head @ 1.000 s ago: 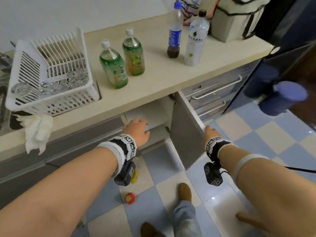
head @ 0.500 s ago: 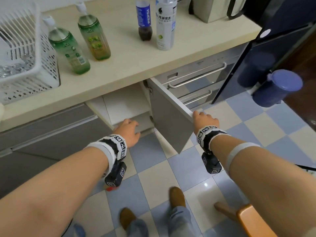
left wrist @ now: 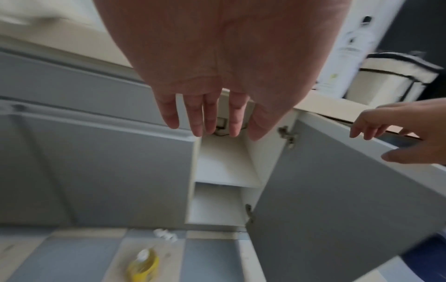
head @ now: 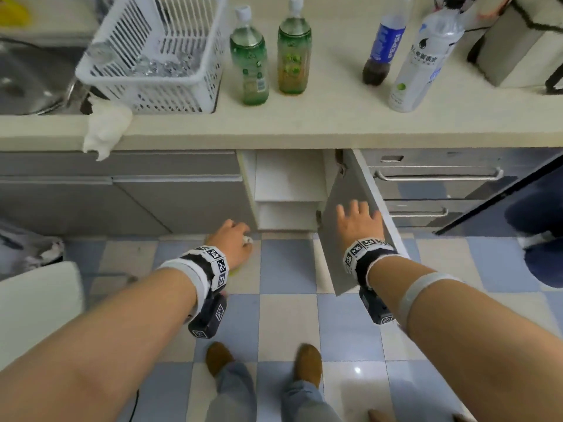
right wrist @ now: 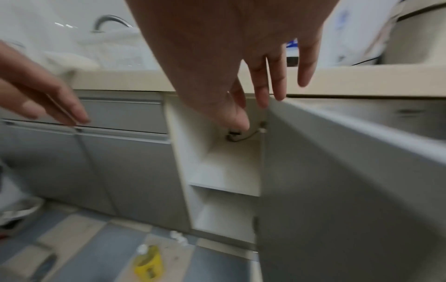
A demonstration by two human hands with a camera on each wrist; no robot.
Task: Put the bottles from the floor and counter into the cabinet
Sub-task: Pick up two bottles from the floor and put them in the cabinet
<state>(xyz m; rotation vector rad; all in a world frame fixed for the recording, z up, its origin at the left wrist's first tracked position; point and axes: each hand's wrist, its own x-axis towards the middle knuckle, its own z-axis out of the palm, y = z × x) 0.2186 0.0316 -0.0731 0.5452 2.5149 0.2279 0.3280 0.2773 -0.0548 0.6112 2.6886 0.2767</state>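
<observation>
A white dish basket (head: 152,53) is seen beside the sink (head: 27,77), a white cloth (head: 105,129) draped below it; a beige bag (head: 518,44) lies well apart.

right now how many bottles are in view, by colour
green bottles: 2
pepsi bottle: 1
white bottle: 1
yellow bottle: 1
total: 5

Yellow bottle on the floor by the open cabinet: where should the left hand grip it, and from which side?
Probably from above, round the body of the yellow bottle: it seems to stand upright on the tile, white cap up. The left hand is open above it; the cabinet door stands to the right.
</observation>
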